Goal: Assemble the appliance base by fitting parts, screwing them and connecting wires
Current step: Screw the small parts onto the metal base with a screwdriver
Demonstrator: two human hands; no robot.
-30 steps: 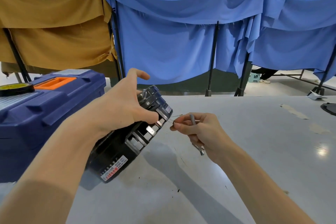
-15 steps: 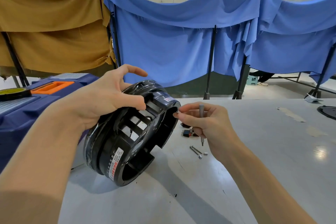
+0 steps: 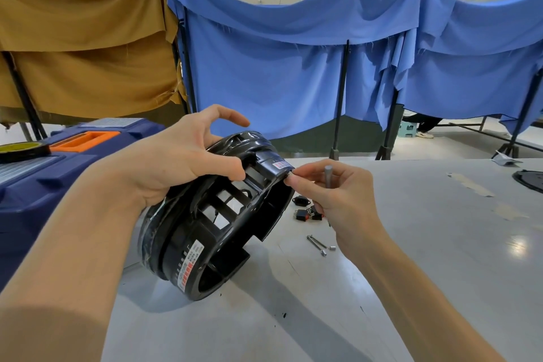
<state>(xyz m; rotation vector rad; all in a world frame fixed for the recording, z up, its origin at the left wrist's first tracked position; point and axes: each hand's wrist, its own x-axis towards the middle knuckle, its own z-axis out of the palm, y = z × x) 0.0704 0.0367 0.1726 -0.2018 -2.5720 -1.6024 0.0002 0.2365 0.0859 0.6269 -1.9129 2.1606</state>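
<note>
The black appliance base (image 3: 214,223) stands tilted on its edge, its lower rim on the grey table (image 3: 411,273) and its open side turned toward the right hand. The left hand (image 3: 182,161) grips its upper wall: the thumb presses on the outer face just above the slotted openings, the other fingers curl over the far rim, and the forefinger is lifted clear of it.

The right hand (image 3: 338,194) meets the base at the rim nearest its fingertips, just beside a red and white label. Thumb and forefinger are closed narrow on a small metal part (image 3: 289,176), which touches that rim. The remaining fingers curl round a grey tool (image 3: 328,175), held upright, its blunt end above the knuckles.

Under the right palm lie two long screws (image 3: 316,244) on the table; small black and red switches (image 3: 307,214) lie between the base and the right fingers. A blue toolbox (image 3: 35,185) sits behind the left wrist.
</note>
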